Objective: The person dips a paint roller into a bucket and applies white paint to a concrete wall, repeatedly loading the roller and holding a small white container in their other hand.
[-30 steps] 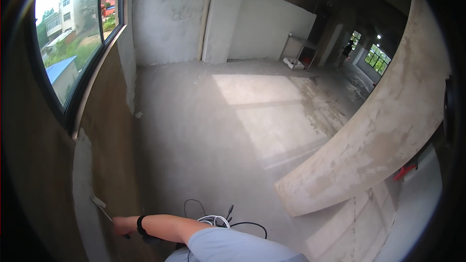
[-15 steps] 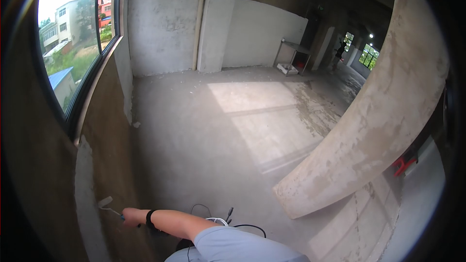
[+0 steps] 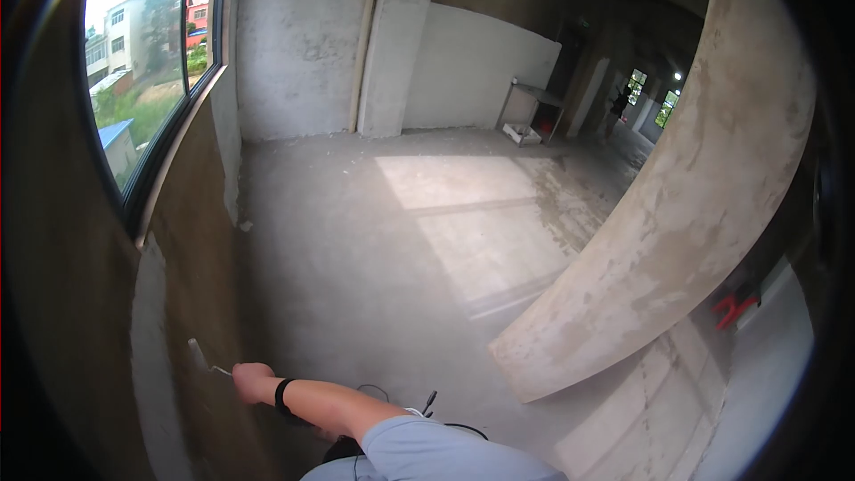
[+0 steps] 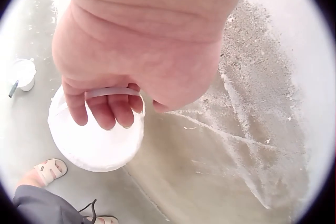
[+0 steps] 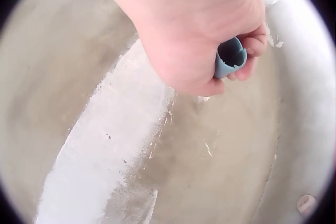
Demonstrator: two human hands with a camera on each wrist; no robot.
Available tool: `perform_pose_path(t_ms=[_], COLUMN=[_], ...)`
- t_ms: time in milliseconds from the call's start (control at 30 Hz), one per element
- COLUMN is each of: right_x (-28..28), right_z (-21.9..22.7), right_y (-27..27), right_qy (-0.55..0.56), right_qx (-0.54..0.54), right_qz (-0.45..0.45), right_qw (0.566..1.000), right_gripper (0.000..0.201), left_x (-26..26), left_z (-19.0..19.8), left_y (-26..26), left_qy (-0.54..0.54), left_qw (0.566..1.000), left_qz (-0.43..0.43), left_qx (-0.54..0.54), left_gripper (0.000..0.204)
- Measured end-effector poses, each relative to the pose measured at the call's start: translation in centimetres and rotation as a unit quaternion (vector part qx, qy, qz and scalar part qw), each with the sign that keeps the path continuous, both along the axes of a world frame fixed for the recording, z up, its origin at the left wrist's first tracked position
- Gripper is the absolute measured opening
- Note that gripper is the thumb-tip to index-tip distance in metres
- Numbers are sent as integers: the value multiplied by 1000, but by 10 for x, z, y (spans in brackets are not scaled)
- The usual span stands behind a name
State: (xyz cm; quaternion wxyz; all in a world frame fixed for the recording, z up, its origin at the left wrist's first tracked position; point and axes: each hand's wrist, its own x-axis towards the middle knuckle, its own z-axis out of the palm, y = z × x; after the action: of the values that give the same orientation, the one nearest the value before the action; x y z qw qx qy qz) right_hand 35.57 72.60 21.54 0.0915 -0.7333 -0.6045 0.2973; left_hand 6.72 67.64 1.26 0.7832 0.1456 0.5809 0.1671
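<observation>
In the head view my right hand (image 3: pixel 254 383) stretches out to the wall on the left and grips a small paint roller (image 3: pixel 197 354). The roller's white sleeve lies over bare brown wall, just right of a white painted strip (image 3: pixel 158 347). The right wrist view shows the fingers curled round the roller's blue hollow handle (image 5: pixel 226 69); the sleeve is hidden there. My left hand (image 4: pixel 136 50) has its fingers hooked under the pale handle (image 4: pixel 113 91) of a white bucket (image 4: pixel 100 145), which hangs below the palm.
A second small white bucket (image 4: pixel 26 71) with a stick-like tool stands on the floor. Above the wall runs a window (image 3: pixel 151 62). A thick column (image 3: pixel 659 205) rises on the right, with a red object (image 3: pixel 735 310) behind it. Farther back stands a table (image 3: pixel 537 98).
My right hand and the roller have moved right and a little up, off the white strip's edge onto the brown wall. The head view has shifted slightly.
</observation>
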Motion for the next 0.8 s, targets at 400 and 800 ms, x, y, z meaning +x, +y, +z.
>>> perform_pose_path(t_ms=[400, 800], right_x=[76, 209], right_z=[-65, -177], right_y=[-2, -21], right_qy=[-55, 96], right_qx=[-61, -164], right_qz=[-145, -373], right_qw=[986, 908], right_gripper=[25, 21], left_x=[-209, -215], left_z=[-1, -8], left_y=[-253, -342], left_qy=[83, 119], left_qw=[942, 836], left_qz=[317, 511], left_qx=[-74, -164], left_gripper=[24, 22])
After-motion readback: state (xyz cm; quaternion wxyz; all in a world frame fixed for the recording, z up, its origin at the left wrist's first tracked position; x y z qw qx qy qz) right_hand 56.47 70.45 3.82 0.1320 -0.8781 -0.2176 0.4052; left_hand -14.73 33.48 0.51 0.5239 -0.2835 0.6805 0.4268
